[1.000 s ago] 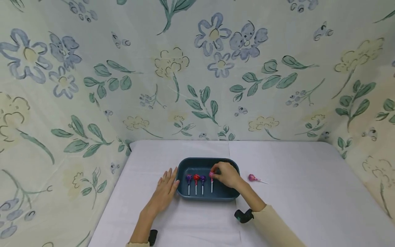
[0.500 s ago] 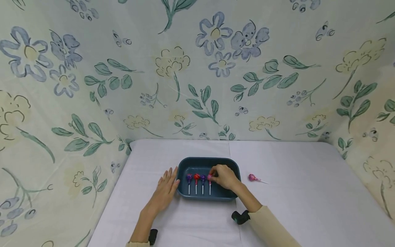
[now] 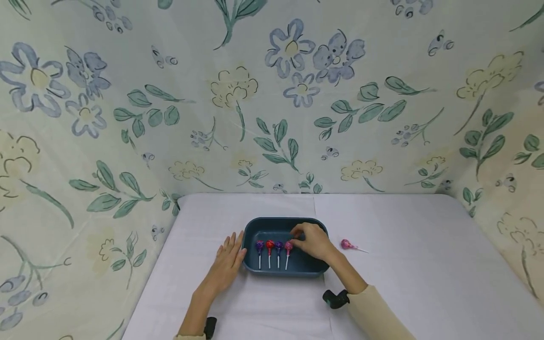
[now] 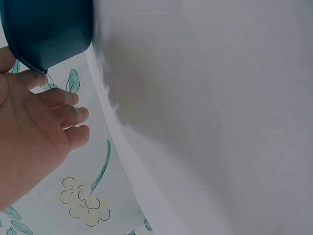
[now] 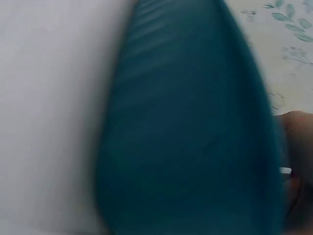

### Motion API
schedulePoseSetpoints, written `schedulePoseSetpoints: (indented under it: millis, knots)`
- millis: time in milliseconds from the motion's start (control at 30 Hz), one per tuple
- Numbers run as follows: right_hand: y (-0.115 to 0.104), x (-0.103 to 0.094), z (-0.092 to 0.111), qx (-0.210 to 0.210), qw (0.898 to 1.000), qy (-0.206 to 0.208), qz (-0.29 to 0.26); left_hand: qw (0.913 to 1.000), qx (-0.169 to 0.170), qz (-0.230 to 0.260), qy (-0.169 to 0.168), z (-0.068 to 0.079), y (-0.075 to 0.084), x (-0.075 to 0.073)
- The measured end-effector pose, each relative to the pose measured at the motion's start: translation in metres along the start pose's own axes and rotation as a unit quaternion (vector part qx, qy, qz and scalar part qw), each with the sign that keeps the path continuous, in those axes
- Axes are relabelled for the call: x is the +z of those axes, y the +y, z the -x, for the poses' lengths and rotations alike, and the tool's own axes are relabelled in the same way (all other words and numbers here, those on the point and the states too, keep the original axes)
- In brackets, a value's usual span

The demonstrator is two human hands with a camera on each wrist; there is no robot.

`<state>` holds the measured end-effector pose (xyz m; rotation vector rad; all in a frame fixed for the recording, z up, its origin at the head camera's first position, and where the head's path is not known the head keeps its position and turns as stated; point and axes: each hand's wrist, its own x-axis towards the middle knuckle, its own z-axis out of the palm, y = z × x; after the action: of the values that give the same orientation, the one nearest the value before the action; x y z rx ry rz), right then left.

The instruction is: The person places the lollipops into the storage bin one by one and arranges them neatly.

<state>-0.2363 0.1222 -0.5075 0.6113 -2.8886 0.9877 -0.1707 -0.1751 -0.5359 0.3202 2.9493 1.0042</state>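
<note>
In the head view, a dark teal tray (image 3: 284, 273) holds a row of lollipops: a purple one (image 3: 259, 246), a red one (image 3: 269, 245), another purple one (image 3: 278, 246) and a pink one (image 3: 288, 247). Over the tray's right part, my right hand (image 3: 313, 242) has thumb and index parted beside the pink candy; whether the thumb still touches it is hard to tell. My left hand (image 3: 228, 262) lies with straight fingers against the tray's left side. The left wrist view shows that hand's fingertips (image 4: 73, 98) at the rim. The right wrist view is mostly filled by the tray wall (image 5: 186, 122).
One more pink lollipop (image 3: 346, 244) lies on the white tabletop (image 3: 403, 264), right of the tray, its stick pointing right. A floral cloth (image 3: 272, 118) hangs behind and along both sides of the table.
My right hand shifted the pink lollipop left, closer to the row, then its fingers parted and drew slightly back to the right. The left hand stayed put.
</note>
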Motion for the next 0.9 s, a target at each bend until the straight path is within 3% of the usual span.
schedulePoseSetpoints:
  millis: [167,233,300,367,467,600,733,900]
  knots:
    - [0.018,-0.034,0.016,0.01,0.993,0.119,0.009,1.0,0.003,0.0,-0.004,0.0,0.001,0.0]
    - [0.032,-0.048,0.021,0.028,0.988,0.147,0.022,1.0,0.004,-0.001,-0.003,-0.001,0.001,-0.001]
    - [0.049,-0.06,0.026,0.046,0.987,0.148,0.037,1.0,0.005,-0.003,-0.001,-0.001,0.0,-0.002]
    - [0.065,-0.069,0.032,0.057,0.99,0.119,0.048,1.0,0.004,-0.004,0.0,0.0,0.0,-0.002]
    - [0.084,-0.079,0.042,0.063,0.997,0.036,0.038,1.0,0.002,-0.005,-0.001,0.001,-0.001,-0.002]
    - [0.097,-0.083,0.051,0.063,0.996,-0.06,0.012,1.0,-0.004,-0.004,-0.005,0.002,-0.001,-0.001]
    - [0.103,-0.081,0.053,0.051,0.995,-0.089,0.01,1.0,-0.006,-0.003,-0.007,0.002,0.0,-0.001]
    - [0.106,-0.079,0.053,0.055,0.994,-0.088,0.015,1.0,-0.004,-0.006,-0.006,0.001,0.001,0.0]
